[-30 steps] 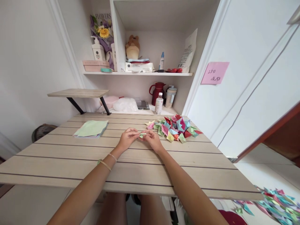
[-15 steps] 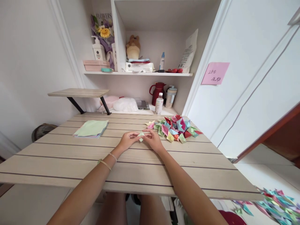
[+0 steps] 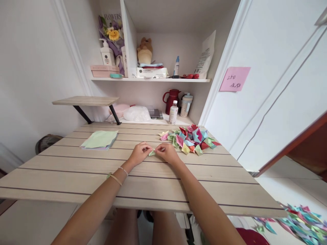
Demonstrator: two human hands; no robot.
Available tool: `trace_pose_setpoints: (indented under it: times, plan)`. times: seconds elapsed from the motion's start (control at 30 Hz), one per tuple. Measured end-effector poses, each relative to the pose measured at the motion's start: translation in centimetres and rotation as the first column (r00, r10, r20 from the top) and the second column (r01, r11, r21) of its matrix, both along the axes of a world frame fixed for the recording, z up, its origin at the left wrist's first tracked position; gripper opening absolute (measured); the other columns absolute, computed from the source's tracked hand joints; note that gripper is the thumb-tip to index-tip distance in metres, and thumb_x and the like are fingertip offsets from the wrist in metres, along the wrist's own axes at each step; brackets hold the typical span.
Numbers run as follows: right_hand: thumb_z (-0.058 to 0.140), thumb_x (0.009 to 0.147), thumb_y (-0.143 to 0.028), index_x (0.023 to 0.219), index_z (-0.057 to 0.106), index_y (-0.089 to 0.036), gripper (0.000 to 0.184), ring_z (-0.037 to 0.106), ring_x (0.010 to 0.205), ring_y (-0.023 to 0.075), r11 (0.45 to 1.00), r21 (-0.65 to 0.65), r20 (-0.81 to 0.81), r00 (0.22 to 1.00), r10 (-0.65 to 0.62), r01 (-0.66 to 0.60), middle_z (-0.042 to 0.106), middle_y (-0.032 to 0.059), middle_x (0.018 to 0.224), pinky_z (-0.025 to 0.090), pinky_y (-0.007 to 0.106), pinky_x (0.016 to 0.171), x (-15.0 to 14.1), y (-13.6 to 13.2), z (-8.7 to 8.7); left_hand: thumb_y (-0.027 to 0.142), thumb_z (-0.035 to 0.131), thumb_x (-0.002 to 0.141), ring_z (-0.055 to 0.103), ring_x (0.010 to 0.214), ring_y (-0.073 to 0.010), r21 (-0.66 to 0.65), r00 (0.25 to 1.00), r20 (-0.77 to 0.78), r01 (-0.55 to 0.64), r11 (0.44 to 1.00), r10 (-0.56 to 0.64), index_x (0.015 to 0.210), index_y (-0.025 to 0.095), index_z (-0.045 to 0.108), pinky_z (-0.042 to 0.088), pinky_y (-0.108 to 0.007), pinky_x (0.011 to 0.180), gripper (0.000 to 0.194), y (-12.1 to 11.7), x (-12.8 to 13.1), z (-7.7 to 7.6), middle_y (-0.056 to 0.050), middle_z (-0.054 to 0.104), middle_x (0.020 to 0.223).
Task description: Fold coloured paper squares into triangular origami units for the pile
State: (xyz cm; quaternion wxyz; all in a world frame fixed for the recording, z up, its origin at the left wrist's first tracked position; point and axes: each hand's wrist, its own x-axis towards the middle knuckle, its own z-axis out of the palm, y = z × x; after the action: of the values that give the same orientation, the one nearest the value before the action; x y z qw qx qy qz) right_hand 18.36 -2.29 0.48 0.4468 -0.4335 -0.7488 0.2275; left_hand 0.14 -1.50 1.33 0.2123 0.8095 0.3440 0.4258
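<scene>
Between my two hands is a small folded piece of pale green paper [image 3: 152, 153], partly covered by fingers. My left hand [image 3: 140, 152] pinches its left side, thumb against fingertips. From the right, my right hand [image 3: 166, 152] pinches it too, with curled fingers. Just beyond my right hand lies a heap of folded paper boats [image 3: 187, 140] in pink, red, blue, green and yellow. To the left of my hands rests a stack of paper sheets [image 3: 99, 139], a pale green one on top.
A small raised shelf [image 3: 85, 100] on black legs stands at the table's back left. Behind the table are a bottle [image 3: 173, 112], a red jug [image 3: 171, 101] and a tumbler [image 3: 186, 104]. More folded papers [image 3: 304, 221] lie low at the right, beyond the slatted table [image 3: 102, 183].
The green paper has turned from a small upright diamond to a flatter, tilted piece. My right fingers have curled inward, and both hands have stayed around the same spot.
</scene>
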Motion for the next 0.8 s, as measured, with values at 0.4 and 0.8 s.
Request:
trace_pose_setpoints:
  times: [0.4, 0.8]
  plan:
    - [0.065, 0.065, -0.034, 0.064, 0.066, -0.017, 0.017, 0.055, 0.066, 0.0136, 0.980, -0.156, -0.171, 0.981, 0.096, -0.123, 0.061, 0.0018, 0.072, 0.043, 0.024, 0.063, 0.1, 0.1, 0.1, 0.027, 0.057, 0.074, 0.055, 0.072, -0.0140, -0.088, 0.994, 0.108, 0.036, 0.995, -0.026, 0.067, 0.016, 0.064, 0.042, -0.024, 0.065, 0.016, 0.3, 0.2, -0.4, -0.003, 0.060, 0.071]
    - [0.063, 0.066, -0.022, 0.067, 0.067, -0.019, 0.005, 0.052, 0.066, 0.0119, 0.999, 0.011, 0.014, 0.999, 0.031, -0.031, 0.057, 0.0015, 0.077, 0.042, 0.024, 0.064, -0.8, -0.2, -0.5, 0.029, 0.056, 0.076, 0.055, 0.069, -0.0142, 0.092, 0.994, -0.111, 0.001, 0.996, 0.009, 0.067, 0.019, 0.067, 0.042, -0.026, 0.066, 0.017, -0.3, -0.4, 0.7, -0.003, 0.063, 0.069]
